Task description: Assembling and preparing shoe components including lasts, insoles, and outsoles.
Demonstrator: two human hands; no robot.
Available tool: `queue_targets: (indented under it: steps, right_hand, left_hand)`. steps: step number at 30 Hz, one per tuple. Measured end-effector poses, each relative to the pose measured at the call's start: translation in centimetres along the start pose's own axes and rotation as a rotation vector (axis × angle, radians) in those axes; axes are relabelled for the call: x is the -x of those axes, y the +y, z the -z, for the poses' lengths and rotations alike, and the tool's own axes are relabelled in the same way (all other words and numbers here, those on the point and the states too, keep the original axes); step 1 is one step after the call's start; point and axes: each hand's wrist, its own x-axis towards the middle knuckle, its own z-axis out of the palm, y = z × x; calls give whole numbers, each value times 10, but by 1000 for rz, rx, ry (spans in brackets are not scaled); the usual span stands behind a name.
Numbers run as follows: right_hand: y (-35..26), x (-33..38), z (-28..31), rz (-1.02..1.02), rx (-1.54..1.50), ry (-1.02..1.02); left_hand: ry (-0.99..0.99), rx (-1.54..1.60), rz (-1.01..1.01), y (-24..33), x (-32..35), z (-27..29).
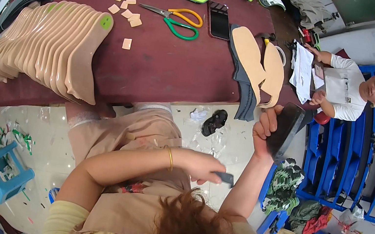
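Here's our left hand (200,166), closed round a small dark piece (225,178); our right hand (266,126) grips a black slab (286,128). Neither's laid down, so we'd call it midway. Beyond the right, loose peach soles (249,53); beyond the left, a tidy stack (49,47).

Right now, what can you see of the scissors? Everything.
The scissors lie flat and unheld on the dark red table. Grey, metal-looking blades point left toward small tan pieces; they look nearly together, though exactly how closed is unclear. Two plastic-looking handle loops spread apart on the side toward the phone: the orange loop upper in the picture, the green loop lower.
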Motion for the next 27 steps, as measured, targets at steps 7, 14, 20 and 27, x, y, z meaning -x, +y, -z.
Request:
queue_targets:
  steps: [7,14,20,27]
  right_hand:
    - [38,-23,-8,42,580,500]
    - [153,-132,28,51,1258,24]
    - [136,-136,12,649,2222,-105]
    - [114,-74,-14,373,1477,-12]
  left_hand:
    - [647,438,129,-82,1,8]
    - [556,528,212,-76,17,4]
    - [652,628,111,-79,23,0]
    - [460,469,155,-53,51,6]
